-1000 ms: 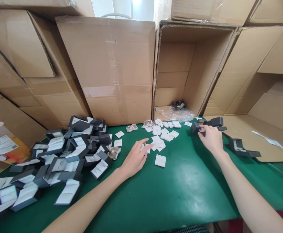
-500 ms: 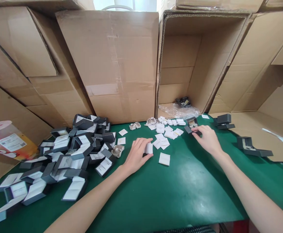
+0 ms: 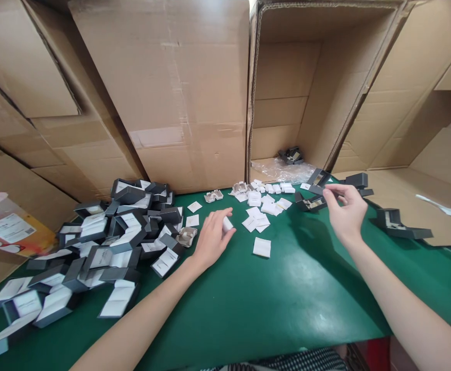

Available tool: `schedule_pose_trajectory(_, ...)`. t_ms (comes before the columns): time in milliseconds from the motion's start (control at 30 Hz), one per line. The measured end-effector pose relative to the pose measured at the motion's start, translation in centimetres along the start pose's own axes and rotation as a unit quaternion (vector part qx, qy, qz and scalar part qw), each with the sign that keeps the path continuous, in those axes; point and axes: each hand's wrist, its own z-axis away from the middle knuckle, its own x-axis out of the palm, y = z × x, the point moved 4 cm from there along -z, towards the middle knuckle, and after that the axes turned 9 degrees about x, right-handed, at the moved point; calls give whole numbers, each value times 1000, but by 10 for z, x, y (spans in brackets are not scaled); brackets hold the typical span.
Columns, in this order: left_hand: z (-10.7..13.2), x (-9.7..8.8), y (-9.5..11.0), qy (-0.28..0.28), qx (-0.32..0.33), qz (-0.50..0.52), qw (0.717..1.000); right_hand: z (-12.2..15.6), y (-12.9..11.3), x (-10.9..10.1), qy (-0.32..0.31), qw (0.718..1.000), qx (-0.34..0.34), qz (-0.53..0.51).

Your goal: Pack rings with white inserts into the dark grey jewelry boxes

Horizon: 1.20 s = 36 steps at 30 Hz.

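Observation:
My left hand (image 3: 213, 238) is curled round a small white piece (image 3: 227, 224), mostly hidden by the fingers, low over the green table. My right hand (image 3: 346, 210) pinches the edge of an open dark jewellery box (image 3: 318, 180) with thumb and fingertips, raised a little above the table. Just below it, another open dark box (image 3: 311, 204) with a pale insert lies on the table. Between the hands are scattered white square pads (image 3: 271, 208), and a single white pad (image 3: 262, 247) lies nearer to me.
A large heap of open dark boxes with white linings (image 3: 127, 232) covers the left side. An open cardboard carton (image 3: 283, 111) stands behind, with plastic film and dark boxes inside. More dark boxes (image 3: 401, 225) lie at right. A plastic tub (image 3: 11, 226) stands far left.
My right hand has risen and moved slightly right, with the open dark box now off the table. My left hand has shifted a little left with the white piece. The view has tilted downward.

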Motion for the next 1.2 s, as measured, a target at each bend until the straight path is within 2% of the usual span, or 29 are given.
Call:
schedule_pose_trajectory(100, -1, -2, -1, -1, 29, -84, 996, 9, -19, 4, -45, 998, -32, -18)
schedule_pose_trajectory(200, -1, -1, -2, -7, 35, -103, 994, 26, -38, 16, -156, 985, -75, -24)
schedule_pose_trajectory(300, -1, 0, -1, -21, 38, -100, 994, 49, -55, 32, -264, 950, -166, -7)
schedule_pose_trajectory(400, -2, 2, 6, -56, 65, -96, 992, 69, -61, 45, -332, 918, -215, 1)
schedule_pose_trajectory(567, 1, 14, 33, -189, 182, -51, 964, 75, -58, 52, -363, 906, -217, 12)
schedule_pose_trajectory(667, 4, 18, 42, -232, 194, -29, 953, 68, -50, 50, -370, 907, -195, 49)
schedule_pose_trajectory(767, 3, 17, 45, -224, 191, -23, 955, 59, -41, 48, -376, 905, -180, 88)
schedule_pose_trajectory(1000, 7, 20, 63, -194, 253, -56, 946, 48, -32, 44, -409, 889, -189, 83)
schedule_pose_trajectory(1200, 10, 19, 57, -200, 212, -42, 956, 56, -29, 50, -457, 869, -163, 95)
